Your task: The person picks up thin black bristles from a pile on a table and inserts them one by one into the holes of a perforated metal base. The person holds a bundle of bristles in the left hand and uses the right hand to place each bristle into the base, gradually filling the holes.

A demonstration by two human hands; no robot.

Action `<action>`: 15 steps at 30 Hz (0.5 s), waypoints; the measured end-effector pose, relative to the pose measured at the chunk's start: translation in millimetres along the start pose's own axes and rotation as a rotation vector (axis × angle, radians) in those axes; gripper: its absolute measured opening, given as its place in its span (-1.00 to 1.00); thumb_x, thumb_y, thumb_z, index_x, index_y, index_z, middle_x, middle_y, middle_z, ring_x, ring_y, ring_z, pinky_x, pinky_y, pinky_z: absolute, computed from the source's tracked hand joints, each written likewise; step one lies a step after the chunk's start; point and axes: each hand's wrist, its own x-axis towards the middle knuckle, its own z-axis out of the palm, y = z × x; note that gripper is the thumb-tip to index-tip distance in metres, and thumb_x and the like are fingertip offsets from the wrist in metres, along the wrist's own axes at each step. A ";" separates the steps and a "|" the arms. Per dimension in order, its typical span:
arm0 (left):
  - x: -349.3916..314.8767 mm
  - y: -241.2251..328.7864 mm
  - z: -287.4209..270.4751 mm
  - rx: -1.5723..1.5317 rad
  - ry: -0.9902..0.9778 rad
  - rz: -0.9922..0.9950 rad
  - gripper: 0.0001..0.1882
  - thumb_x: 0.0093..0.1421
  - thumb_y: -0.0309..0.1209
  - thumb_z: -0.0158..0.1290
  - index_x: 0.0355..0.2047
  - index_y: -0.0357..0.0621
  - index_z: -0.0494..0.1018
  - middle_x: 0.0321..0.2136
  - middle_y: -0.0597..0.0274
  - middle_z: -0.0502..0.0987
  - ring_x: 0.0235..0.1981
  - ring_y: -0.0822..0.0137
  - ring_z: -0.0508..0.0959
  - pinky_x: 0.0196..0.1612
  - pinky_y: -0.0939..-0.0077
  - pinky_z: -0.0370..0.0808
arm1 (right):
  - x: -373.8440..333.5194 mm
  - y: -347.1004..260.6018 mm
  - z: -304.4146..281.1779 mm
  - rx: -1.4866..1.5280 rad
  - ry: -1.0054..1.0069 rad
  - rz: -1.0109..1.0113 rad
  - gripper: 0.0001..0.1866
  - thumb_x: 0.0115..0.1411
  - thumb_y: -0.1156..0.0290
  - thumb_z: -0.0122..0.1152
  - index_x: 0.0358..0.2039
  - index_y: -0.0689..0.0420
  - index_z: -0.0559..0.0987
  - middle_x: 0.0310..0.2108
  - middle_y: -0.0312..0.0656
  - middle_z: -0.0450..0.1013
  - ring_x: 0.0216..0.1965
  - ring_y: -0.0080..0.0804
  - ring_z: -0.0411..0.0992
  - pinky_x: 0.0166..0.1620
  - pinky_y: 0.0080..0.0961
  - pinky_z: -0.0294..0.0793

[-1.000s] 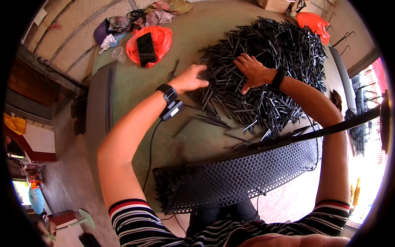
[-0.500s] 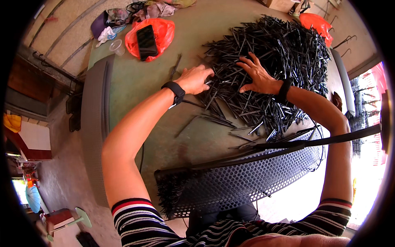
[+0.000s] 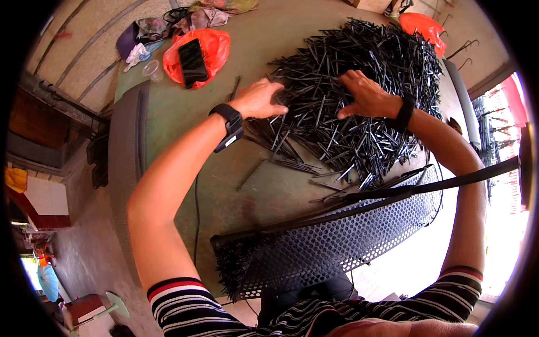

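A big heap of thin black plastic strips (image 3: pixel 348 135), pointed and glossy, spreads over the green tabletop (image 3: pixel 224 180). At the heap's left edge is my left hand (image 3: pixel 259 100), thumb and fingers apart with nothing visible between them. My right hand (image 3: pixel 366 96) hovers over or rests on the middle of the heap; its thumb stands away from the fingers, and I see nothing held. Whether its fingertips touch the strips, I cannot tell. Black bands circle both wrists.
A perforated dark trough (image 3: pixel 337 230) with bristly black strips at its left end lies along the near edge. A phone (image 3: pixel 192 63) sits on a red plastic bag (image 3: pixel 219 50), beside a clear cup (image 3: pixel 152 70). Cloths (image 3: pixel 202 19) lie behind; a black strap (image 3: pixel 449 182) crosses at right.
My left hand has drawn a little left, its fingers opening away from the strips. My right hand has shifted slightly right, its fingers less spread. The whole view has shifted slightly.
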 end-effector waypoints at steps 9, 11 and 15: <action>25.8 38.9 16.5 0.082 -0.171 -0.061 -0.07 -0.23 0.10 0.26 0.11 -0.05 0.22 -0.03 -0.17 0.26 0.08 -0.11 0.23 0.03 -0.14 0.18 | -5.0 -0.1 22.1 0.045 0.006 0.128 0.08 -0.46 -0.10 0.49 0.02 0.27 0.26 -0.23 0.01 0.30 -0.01 -0.01 0.18 0.05 -0.13 0.21; 27.7 38.3 14.4 0.059 -0.191 -0.108 -0.06 -0.27 0.08 0.29 0.10 -0.06 0.22 -0.01 -0.14 0.26 0.10 -0.10 0.22 0.04 -0.17 0.17 | -4.8 -3.8 29.9 -0.047 0.007 0.129 0.08 -0.44 -0.08 0.50 0.06 0.24 0.23 -0.21 0.00 0.28 0.00 -0.01 0.18 0.04 -0.14 0.23; 32.5 33.8 17.7 -0.003 -0.202 -0.168 -0.07 -0.33 0.03 0.34 0.04 -0.10 0.26 0.01 -0.08 0.27 0.11 -0.07 0.23 0.05 -0.16 0.17 | -16.2 -24.8 36.7 0.179 0.021 0.103 0.03 -0.39 0.05 0.53 0.08 0.19 0.22 -0.18 0.01 0.24 -0.05 0.01 0.21 0.01 -0.22 0.27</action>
